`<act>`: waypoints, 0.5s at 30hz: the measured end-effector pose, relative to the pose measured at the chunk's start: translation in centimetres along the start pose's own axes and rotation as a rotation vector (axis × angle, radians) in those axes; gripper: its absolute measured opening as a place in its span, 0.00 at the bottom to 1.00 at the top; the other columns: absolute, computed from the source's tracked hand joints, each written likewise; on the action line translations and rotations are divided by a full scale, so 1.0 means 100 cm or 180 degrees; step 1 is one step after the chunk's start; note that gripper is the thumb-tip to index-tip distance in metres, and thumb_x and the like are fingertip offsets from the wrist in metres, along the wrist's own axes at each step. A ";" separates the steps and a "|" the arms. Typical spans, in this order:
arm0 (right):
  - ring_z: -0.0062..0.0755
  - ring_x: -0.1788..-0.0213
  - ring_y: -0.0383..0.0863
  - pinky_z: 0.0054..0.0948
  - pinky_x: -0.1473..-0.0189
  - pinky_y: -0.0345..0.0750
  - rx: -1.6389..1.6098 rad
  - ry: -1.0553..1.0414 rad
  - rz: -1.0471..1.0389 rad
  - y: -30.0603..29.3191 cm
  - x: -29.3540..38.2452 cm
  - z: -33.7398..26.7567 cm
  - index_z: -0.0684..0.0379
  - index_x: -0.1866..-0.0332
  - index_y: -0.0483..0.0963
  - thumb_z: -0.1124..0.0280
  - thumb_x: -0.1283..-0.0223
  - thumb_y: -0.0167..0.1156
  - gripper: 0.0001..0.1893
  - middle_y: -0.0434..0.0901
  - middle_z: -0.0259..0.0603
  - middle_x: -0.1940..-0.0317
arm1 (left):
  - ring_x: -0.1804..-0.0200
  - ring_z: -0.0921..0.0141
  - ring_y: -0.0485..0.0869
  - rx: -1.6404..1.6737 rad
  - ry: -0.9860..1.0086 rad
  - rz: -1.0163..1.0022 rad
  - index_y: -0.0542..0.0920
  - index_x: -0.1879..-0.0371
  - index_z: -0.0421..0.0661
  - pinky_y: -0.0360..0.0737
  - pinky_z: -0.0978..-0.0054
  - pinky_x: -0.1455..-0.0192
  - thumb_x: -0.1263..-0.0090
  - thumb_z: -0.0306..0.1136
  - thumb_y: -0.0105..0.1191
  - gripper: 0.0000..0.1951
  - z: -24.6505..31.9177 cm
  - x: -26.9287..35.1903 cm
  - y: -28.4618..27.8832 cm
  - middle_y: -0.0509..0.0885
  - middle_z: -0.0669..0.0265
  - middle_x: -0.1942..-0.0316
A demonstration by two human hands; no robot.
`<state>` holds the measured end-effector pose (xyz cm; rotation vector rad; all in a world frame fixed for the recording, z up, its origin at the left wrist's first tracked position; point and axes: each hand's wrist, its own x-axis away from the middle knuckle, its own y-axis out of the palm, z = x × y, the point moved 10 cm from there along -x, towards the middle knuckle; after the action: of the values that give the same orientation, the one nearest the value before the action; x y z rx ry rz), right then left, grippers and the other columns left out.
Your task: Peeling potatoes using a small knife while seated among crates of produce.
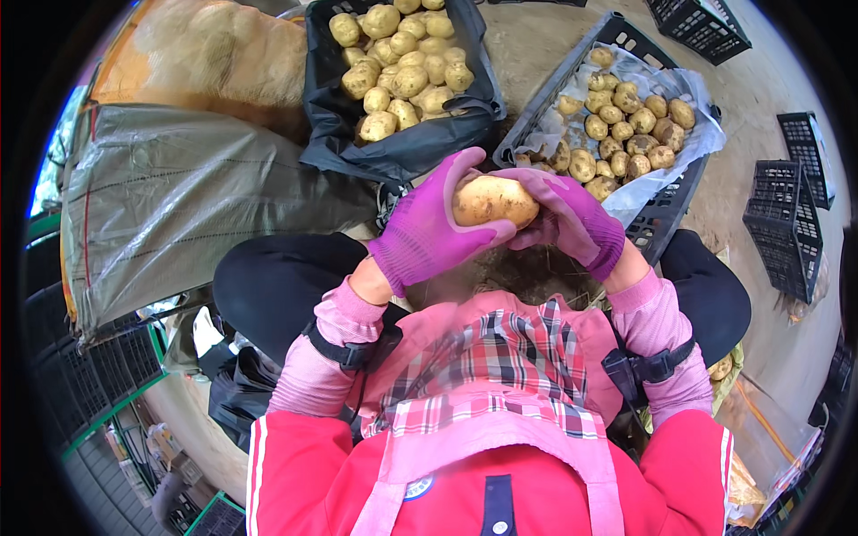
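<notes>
A large pale potato (495, 201) with patches of soil is held between both hands above my lap. My left hand (436, 214), in a purple knit work glove, wraps its left end with the thumb below. My right hand (570, 211), gloved alike, covers its right end, and its fingertips are partly hidden. Beyond my left hand stands a crate lined with black plastic (395, 157), heaped with fairly clean potatoes (409, 80). Ahead of my right hand, a tilted black plastic crate (546, 114) with a whitish liner (700, 144) contains smaller, dirtier potatoes (623, 130).
Full woven sacks (201, 60) lie at the upper left, beside a grey-green tarpaulin-like sheet (201, 194). Black plastic crates (781, 228) stand on the concrete floor at the right, another (700, 27) at the top right. A plastic bag (764, 429) lies at lower right.
</notes>
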<state>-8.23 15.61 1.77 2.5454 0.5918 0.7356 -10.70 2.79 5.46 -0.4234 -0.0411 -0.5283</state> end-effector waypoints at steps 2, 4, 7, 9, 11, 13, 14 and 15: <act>0.35 0.41 0.82 0.34 0.45 0.86 -0.0055 -0.0021 -0.0017 0.002 0.003 -0.003 0.60 0.29 0.69 0.45 0.26 0.56 0.32 0.77 0.44 0.39 | 0.38 0.67 0.80 0.0025 -0.0016 0.0165 0.69 0.31 0.40 0.77 0.70 0.35 0.35 0.40 0.71 0.36 -0.004 -0.001 0.000 0.81 0.57 0.42; 0.34 0.40 0.81 0.33 0.43 0.84 0.0201 -0.0133 0.0136 -0.001 0.006 -0.005 0.62 0.29 0.69 0.47 0.29 0.60 0.33 0.76 0.45 0.38 | 0.44 0.69 0.84 0.0043 0.0108 0.0375 0.69 0.31 0.41 0.82 0.72 0.42 0.30 0.43 0.66 0.33 -0.005 -0.003 -0.002 0.82 0.58 0.45; 0.34 0.37 0.78 0.30 0.36 0.76 0.1236 -0.0991 0.0615 -0.005 0.015 -0.028 0.67 0.28 0.66 0.57 0.38 0.71 0.38 0.76 0.46 0.37 | 0.54 0.73 0.85 0.0047 -0.0173 0.0216 0.73 0.34 0.43 0.84 0.75 0.59 0.24 0.46 0.59 0.26 -0.019 -0.004 0.007 0.84 0.61 0.50; 0.33 0.37 0.78 0.30 0.36 0.76 0.1085 -0.1318 0.0768 0.003 0.024 -0.027 0.67 0.28 0.66 0.61 0.40 0.72 0.39 0.76 0.46 0.37 | 0.58 0.76 0.86 0.0346 -0.0140 0.0292 0.75 0.37 0.44 0.83 0.78 0.68 0.21 0.47 0.55 0.23 -0.018 -0.003 0.011 0.84 0.63 0.52; 0.32 0.37 0.77 0.30 0.36 0.75 0.1082 -0.1228 0.1067 0.005 0.036 -0.016 0.67 0.27 0.65 0.64 0.43 0.73 0.40 0.76 0.47 0.37 | 0.60 0.76 0.86 0.0573 -0.0158 0.0432 0.78 0.40 0.44 0.82 0.78 0.70 0.19 0.47 0.51 0.20 -0.016 0.000 0.014 0.84 0.64 0.55; 0.30 0.37 0.77 0.29 0.36 0.75 0.1224 -0.1215 0.1130 0.014 0.046 -0.009 0.67 0.27 0.65 0.64 0.43 0.74 0.40 0.75 0.48 0.37 | 0.59 0.74 0.86 0.0655 -0.0151 0.0481 0.80 0.44 0.43 0.84 0.75 0.64 0.18 0.45 0.49 0.18 -0.014 0.002 0.018 0.84 0.64 0.58; 0.29 0.37 0.77 0.29 0.36 0.75 0.1262 -0.1208 0.1247 0.016 0.053 -0.006 0.67 0.27 0.65 0.64 0.44 0.74 0.40 0.75 0.48 0.36 | 0.57 0.68 0.86 0.0153 0.0490 0.0618 0.80 0.45 0.43 0.84 0.72 0.60 0.22 0.40 0.52 0.16 0.006 0.004 0.012 0.85 0.61 0.57; 0.34 0.34 0.77 0.32 0.34 0.74 0.1444 -0.1210 0.1334 0.019 0.061 -0.004 0.66 0.26 0.65 0.64 0.44 0.74 0.41 0.74 0.51 0.34 | 0.54 0.61 0.87 -0.0431 0.1008 0.0638 0.80 0.47 0.42 0.84 0.68 0.55 0.27 0.35 0.56 0.14 0.022 0.008 0.013 0.85 0.57 0.56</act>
<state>-3.23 17.18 5.45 3.1714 0.0979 0.2335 -9.22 4.29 7.12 -0.4659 0.3403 -0.3962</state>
